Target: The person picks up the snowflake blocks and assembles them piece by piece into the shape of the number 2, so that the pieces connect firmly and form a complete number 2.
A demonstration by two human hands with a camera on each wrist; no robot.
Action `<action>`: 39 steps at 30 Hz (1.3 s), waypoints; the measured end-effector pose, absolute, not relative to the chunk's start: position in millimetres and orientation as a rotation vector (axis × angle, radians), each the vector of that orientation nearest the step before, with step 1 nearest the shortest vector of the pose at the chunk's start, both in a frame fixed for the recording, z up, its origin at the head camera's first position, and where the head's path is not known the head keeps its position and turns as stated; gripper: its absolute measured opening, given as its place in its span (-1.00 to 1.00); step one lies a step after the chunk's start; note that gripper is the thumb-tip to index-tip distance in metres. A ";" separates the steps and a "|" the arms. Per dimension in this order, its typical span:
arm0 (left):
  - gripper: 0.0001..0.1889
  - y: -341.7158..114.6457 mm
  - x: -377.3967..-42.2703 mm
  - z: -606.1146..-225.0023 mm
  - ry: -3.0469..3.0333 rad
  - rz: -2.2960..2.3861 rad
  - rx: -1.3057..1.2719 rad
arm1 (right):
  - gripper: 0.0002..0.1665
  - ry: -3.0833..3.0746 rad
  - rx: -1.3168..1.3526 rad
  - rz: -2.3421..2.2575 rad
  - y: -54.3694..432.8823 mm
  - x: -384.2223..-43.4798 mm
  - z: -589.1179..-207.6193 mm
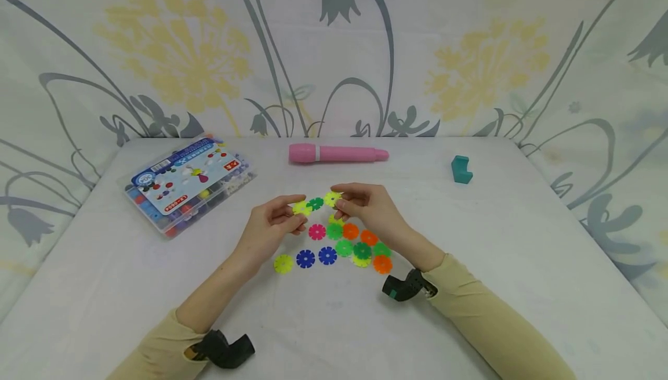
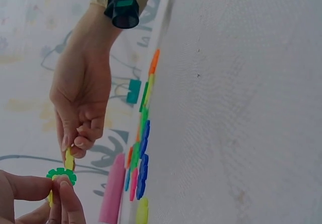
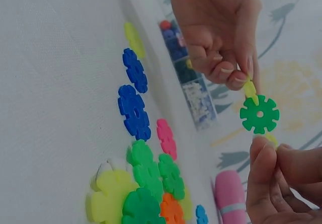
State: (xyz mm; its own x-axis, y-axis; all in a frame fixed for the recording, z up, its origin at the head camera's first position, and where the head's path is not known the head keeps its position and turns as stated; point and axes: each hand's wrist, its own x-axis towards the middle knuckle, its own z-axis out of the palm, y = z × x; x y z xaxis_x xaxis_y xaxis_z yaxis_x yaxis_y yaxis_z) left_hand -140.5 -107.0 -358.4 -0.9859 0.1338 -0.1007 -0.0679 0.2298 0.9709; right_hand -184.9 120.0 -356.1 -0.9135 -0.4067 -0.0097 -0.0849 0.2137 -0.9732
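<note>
My left hand pinches a yellow notched disc between thumb and fingers. Slotted into that disc is a green notched disc, standing edgewise to it. From the other side, my right hand pinches a second yellow disc, close to the green one's edge. In the right wrist view, fingertips partly cover this second yellow disc. Below both hands, loose discs lie on the table: a pink disc, two blue ones, plus several orange, green and yellow ones, some overlapping.
A clear compartment box of colourful pieces sits at the back left. The pink cylinder lies across the back middle, and a small teal block stands at the back right. Patterned fabric hangs behind the white table.
</note>
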 end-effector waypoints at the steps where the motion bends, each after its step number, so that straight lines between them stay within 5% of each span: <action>1: -0.57 -107.0 -140.5 -358.4 2.331 1.851 0.062 | -0.57 2.220 -0.463 -1.764 119.7 -184.8 -355.8; 39: -0.52 -108.6 -138.8 -364.2 2.340 1.794 0.197 | -0.55 2.152 -0.479 -1.721 120.3 -183.9 -356.5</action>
State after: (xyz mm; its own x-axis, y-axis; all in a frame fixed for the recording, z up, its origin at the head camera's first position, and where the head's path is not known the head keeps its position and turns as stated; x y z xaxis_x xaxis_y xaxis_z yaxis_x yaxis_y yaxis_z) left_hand -138.8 -108.6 -364.2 -0.9739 0.2168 -0.0666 -0.0080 0.2608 0.9654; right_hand -183.9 120.3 -356.5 -0.8843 -0.4637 -0.0553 -0.0479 0.2078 -0.9770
